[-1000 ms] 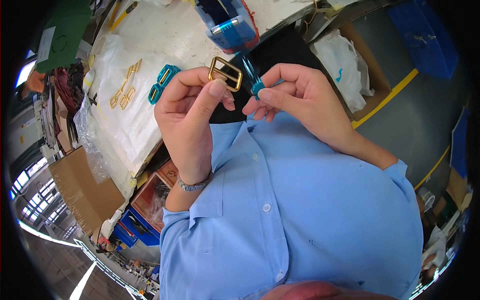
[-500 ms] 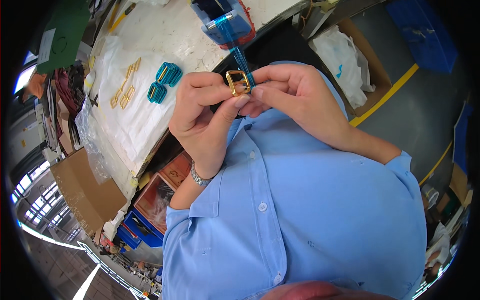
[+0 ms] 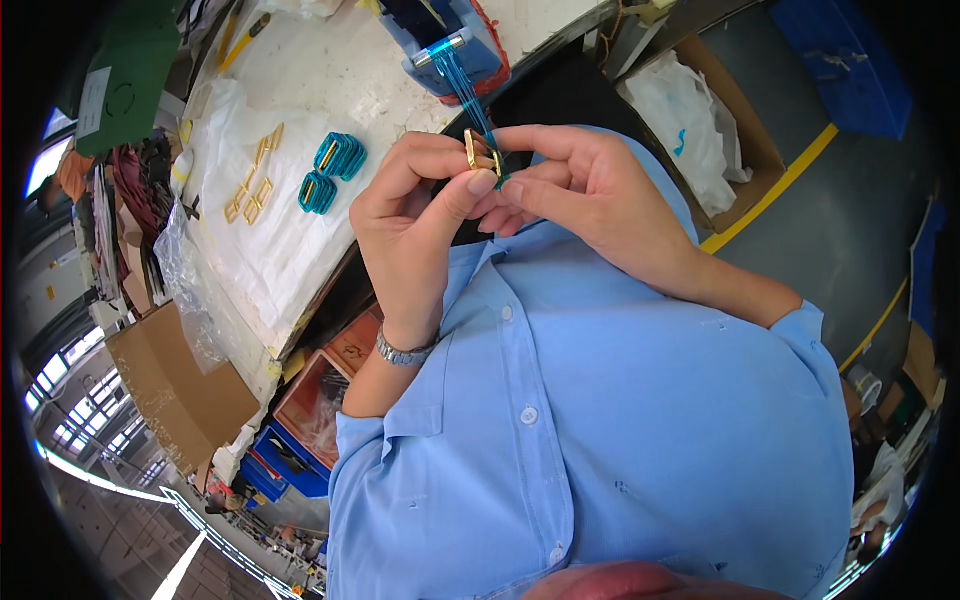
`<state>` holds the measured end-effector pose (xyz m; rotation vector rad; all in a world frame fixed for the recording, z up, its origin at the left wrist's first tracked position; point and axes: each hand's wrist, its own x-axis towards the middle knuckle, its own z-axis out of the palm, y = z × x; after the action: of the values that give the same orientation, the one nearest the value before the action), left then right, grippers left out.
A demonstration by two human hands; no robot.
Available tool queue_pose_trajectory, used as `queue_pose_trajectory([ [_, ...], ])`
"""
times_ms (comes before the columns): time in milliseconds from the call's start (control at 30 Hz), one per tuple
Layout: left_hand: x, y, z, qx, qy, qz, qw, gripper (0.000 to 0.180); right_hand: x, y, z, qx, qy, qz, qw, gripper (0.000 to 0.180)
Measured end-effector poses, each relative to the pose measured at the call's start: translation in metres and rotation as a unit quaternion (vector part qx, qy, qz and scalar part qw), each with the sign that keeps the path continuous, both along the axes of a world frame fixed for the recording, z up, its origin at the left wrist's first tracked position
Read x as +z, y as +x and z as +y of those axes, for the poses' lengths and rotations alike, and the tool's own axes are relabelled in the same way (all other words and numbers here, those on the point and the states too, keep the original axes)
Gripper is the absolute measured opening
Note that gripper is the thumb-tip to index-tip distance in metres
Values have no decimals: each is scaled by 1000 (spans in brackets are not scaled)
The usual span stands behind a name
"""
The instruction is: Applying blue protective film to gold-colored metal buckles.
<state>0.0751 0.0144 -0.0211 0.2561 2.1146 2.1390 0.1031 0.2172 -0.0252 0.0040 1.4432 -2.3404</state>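
The left hand [image 3: 410,210] pinches the glossy gold metal rectangular buckle [image 3: 470,150] beside the right hand [image 3: 595,190], which grips the translucent blue plastic strip [image 3: 463,88] stretched from the blue dispenser [image 3: 484,50]; tilting or uneven pull could crease or skew the strip.

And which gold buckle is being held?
The gold buckle pinched by the left hand, beside the blue tape; the other bare gold buckles lie on the white sheet.

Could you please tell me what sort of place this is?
Probably a factory workshop: a tape dispenser stands on a worn worktable, several gold-coloured buckles are laid out there, and a yellow line marks the floor.
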Motion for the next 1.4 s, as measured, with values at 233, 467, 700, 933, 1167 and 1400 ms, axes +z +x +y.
queue_pose_trajectory([
  [233, -4, -3, 1, -7, -6, -12, 1000, 9, -2, -3, 0, 1, -29, -33, 999, 40],
  [467, -6, 0, 2, 21, 14, -26, 999, 6, -5, -2, -2, 6, -33, -14, 999, 44],
  [700, -12, -14, -5, -2, 100, -133, 986, 6, -5, -8, -3, 9, -18, -3, 1000, 44],
  [933, -5, -35, -15, -55, 106, -239, 964, 12, -8, -7, -6, -1, -24, 25, 999, 41],
  [1167, 1, -47, -15, -78, 120, -287, 947, 16, -7, -9, -5, -4, -60, 7, 998, 43],
  [1400, 3, -50, -14, -67, 146, -337, 928, 17, -2, -19, 3, 24, -13, -1, 1000, 37],
])
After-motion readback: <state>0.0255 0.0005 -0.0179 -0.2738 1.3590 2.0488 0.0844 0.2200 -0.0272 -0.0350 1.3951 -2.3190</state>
